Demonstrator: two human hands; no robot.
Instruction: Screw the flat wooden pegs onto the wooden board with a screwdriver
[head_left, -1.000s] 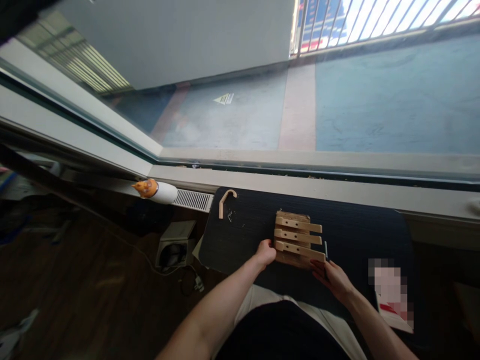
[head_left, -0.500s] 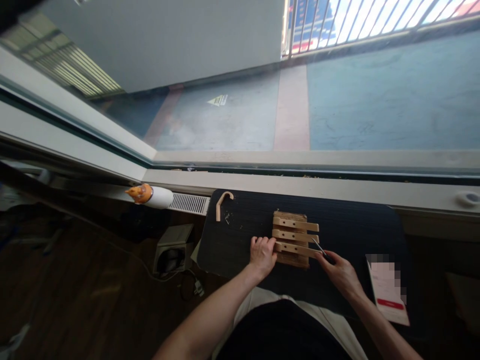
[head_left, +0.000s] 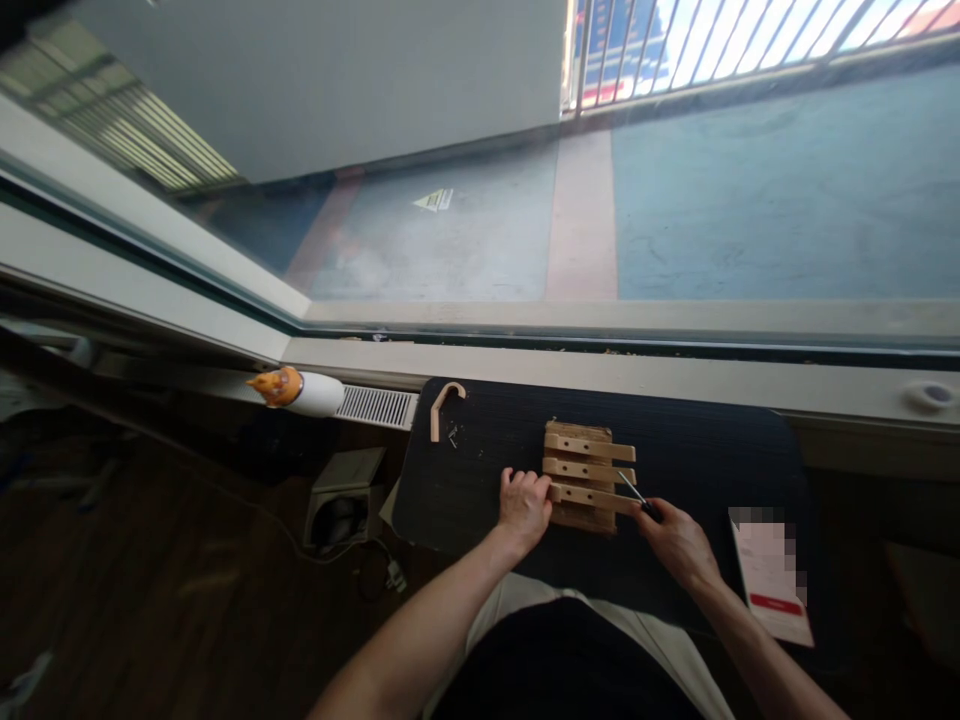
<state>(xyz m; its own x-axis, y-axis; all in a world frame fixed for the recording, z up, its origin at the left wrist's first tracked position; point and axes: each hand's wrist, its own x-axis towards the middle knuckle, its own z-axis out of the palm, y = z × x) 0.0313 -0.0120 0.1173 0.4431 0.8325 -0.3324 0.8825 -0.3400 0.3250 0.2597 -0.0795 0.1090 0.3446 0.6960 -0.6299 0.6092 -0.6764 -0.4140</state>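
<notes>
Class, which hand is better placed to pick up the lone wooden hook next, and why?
Probably the left hand: it is nearer the wooden hook, though touching the nearest wooden bar; the right hand holds a screwdriver.

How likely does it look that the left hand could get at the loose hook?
Probably yes: the left hand would have to leave the edge of the board, but nothing tall seems to stand between it and the loose hook. Only the small bits beside the hook might need avoiding.
</notes>
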